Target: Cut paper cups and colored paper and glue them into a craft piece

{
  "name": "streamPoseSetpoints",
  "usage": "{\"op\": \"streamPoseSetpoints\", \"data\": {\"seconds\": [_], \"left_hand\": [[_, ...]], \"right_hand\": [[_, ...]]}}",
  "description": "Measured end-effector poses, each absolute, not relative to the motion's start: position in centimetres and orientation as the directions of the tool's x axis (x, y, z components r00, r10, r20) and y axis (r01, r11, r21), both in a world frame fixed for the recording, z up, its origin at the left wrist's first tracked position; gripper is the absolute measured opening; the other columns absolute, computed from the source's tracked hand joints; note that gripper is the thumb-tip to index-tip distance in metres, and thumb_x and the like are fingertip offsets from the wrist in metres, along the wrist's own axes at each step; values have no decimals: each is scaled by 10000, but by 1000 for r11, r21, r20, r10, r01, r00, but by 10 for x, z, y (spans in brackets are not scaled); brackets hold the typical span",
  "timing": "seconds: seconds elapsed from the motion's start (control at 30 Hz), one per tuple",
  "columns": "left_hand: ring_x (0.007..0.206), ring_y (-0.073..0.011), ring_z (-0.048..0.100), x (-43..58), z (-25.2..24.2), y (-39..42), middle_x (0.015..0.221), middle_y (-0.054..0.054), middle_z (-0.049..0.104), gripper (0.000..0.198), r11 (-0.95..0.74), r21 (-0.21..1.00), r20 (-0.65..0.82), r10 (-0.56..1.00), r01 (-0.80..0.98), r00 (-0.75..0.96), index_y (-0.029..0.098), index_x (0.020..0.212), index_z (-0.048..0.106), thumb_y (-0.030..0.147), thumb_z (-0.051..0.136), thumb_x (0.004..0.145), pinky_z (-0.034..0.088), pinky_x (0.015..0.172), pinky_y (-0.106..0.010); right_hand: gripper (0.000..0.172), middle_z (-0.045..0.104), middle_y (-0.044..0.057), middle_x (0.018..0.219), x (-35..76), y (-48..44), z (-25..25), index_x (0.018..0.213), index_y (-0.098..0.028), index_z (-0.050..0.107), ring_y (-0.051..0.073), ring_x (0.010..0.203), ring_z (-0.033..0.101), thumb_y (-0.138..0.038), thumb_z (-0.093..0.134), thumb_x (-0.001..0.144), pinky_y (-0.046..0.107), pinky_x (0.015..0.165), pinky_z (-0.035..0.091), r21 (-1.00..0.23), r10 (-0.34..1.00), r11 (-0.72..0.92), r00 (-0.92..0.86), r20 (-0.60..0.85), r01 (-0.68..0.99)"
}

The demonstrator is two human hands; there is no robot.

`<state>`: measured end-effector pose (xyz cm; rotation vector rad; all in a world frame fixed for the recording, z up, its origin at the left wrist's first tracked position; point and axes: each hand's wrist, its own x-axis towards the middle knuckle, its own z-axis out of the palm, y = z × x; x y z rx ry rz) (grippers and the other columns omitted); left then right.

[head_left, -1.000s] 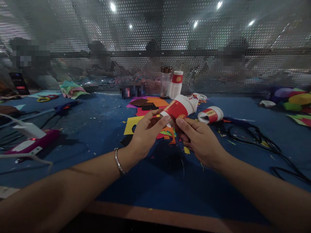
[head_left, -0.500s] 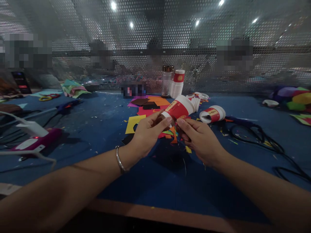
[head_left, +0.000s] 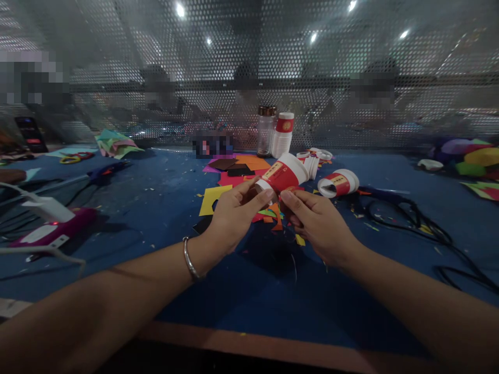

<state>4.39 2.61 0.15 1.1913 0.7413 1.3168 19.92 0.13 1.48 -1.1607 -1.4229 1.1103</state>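
A red and white paper cup [head_left: 284,174] is tilted in the air before me, its wide white end up to the right. My left hand [head_left: 235,214] is closed on its lower white end, thumb in front. My right hand [head_left: 317,221] pinches at the same end, where a red flap-like part of the cup shows above the fingers; the fingertips are partly hidden. Beyond the right hand a second red and white cup [head_left: 338,184] lies on its side, with an opening cut in it. Coloured paper scraps [head_left: 277,217] lie under and behind my hands.
A glass bottle [head_left: 265,132] and a stack of paper cups [head_left: 283,143] stand at the back. A purple power strip [head_left: 78,221] with a white plug is at left. Black cable [head_left: 417,218] winds at right. Yellow-handled scissors [head_left: 70,159] lie back left. Perforated metal [head_left: 218,67] closes the far side.
The view has shifted slightly, so the table things sit a little further left. Both hands keep their hold on the cup, with hardly any movement.
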Motion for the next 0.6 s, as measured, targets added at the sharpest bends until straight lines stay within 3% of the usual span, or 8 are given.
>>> {"op": "streamPoseSetpoints", "data": {"seconds": [0.13, 0.4, 0.6], "left_hand": [[927, -156, 683, 44, 2, 26, 982, -51, 765, 342, -162, 931, 221, 963, -327, 154, 186, 1061, 751, 303, 801, 744, 541, 905, -332], [828, -132, 661, 43, 3, 26, 877, -34, 731, 179, -135, 940, 199, 963, -314, 180, 175, 884, 749, 321, 760, 780, 545, 840, -306], [843, -148, 655, 42, 0, 27, 893, -32, 729, 252, -173, 950, 234, 945, -259, 229, 178, 970, 744, 325, 771, 768, 529, 834, -312]], "right_hand": [[461, 392, -77, 525, 199, 1, 15, 704, -199, 533, 60, 429, 309, -627, 649, 830, 224, 402, 191, -988, 991, 112, -81, 104, 104], [479, 383, -84, 518, 198, 0, 17, 728, -194, 548, 57, 427, 292, -651, 674, 796, 230, 403, 188, -994, 990, 91, -109, 85, 57], [490, 390, -77, 516, 200, 1, 15, 696, -194, 530, 58, 429, 312, -653, 656, 810, 228, 403, 193, -989, 990, 109, -96, 99, 103]]}}
